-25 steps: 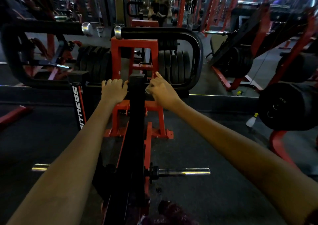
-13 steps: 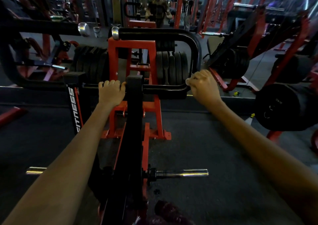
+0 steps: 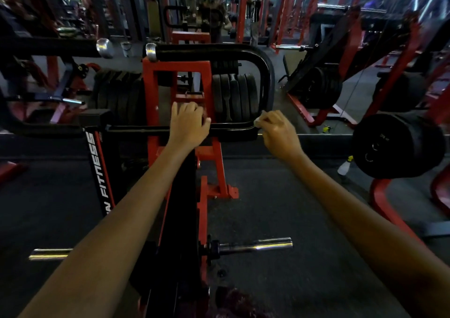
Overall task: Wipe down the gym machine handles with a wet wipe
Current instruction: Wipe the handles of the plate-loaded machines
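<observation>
The left hand (image 3: 187,125) rests on the black handle bar (image 3: 229,129), fingers loosely curled over its top. At its three o'clock, the right hand (image 3: 277,132) pinches a small white wet wipe (image 3: 257,122) in curled fingertips, seemingly against the bar's right end; contact is blurred.

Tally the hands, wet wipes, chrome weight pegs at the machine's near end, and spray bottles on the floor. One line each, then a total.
Hands: 2, left hand gripping the black handle, right hand
Wet wipe: 1, pinched in the right hand
Chrome pegs: 2
Spray bottle: 1
Total: 6
</observation>
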The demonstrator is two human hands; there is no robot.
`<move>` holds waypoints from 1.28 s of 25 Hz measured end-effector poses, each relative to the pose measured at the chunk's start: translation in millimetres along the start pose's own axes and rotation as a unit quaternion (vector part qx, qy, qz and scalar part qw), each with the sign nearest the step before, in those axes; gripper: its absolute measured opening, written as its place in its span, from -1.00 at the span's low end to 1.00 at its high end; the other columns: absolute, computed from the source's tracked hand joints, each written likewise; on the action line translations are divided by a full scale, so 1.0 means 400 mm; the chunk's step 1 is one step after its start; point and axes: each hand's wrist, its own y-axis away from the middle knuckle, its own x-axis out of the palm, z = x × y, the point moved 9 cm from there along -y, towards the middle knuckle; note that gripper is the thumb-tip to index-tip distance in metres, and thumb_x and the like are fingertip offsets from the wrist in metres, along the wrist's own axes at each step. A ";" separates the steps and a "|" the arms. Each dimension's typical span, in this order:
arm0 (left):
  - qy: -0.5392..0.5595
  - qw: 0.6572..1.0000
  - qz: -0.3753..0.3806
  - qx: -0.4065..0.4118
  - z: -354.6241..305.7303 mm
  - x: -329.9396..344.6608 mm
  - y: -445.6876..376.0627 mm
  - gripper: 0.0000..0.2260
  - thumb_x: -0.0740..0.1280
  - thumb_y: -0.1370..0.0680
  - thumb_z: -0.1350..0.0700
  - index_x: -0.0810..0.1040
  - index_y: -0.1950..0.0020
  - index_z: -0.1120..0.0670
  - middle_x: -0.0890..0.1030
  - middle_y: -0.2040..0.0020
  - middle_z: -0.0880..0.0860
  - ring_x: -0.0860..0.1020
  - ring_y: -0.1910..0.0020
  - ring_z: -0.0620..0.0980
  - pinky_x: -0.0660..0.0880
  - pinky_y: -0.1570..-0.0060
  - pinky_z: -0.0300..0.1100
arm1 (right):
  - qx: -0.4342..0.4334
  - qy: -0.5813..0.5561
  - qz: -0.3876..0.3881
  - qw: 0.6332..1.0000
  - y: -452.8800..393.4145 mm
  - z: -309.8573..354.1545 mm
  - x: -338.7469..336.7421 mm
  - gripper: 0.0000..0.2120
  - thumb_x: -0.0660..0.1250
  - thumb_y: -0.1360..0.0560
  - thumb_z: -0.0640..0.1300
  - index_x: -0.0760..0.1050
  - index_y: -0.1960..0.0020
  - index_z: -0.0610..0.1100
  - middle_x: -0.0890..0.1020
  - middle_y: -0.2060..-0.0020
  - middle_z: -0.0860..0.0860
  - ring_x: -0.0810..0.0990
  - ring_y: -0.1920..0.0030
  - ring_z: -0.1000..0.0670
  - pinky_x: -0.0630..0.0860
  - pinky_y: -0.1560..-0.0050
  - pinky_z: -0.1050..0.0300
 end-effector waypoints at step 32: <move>-0.020 0.999 0.044 0.022 -0.090 0.063 -0.025 -0.70 0.12 -0.62 0.06 0.57 -0.09 0.19 0.56 -0.10 0.15 0.48 -0.15 0.13 0.24 -0.25 0.02 | 0.652 -0.711 -0.096 0.244 0.211 -0.014 0.305 -0.76 0.09 -0.59 -0.34 0.48 0.16 -0.28 0.61 0.33 -0.13 0.58 0.30 0.00 0.60 0.25 0.21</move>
